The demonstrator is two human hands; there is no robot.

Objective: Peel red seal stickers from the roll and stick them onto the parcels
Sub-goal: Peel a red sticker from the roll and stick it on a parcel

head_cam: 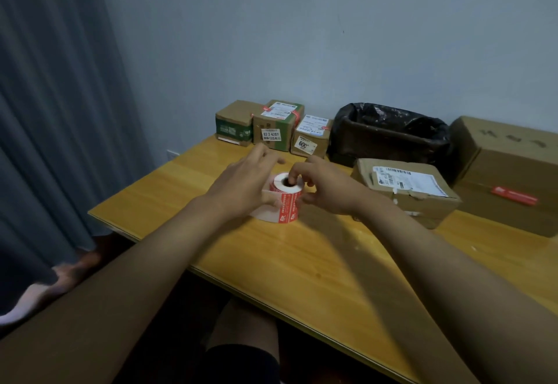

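The left grip [250, 184] curls around the near side of the sticker roll [285, 195], thumb pressed to the loose end of the strip. The right grip [324, 186] steadies the roll from its other side, one finger hooked into the cardboard core.

The roll stands on end near the middle of the counter [302, 263], towards its far edge. It looks light and stiff at the core, so it will skid unless pinned. The red stickers are thin and limp; best lifted by a corner off the slick backing paper.

Parcels wait beyond: three small boxes [271, 125] along the far edge, a labelled parcel [407, 190] to the right.
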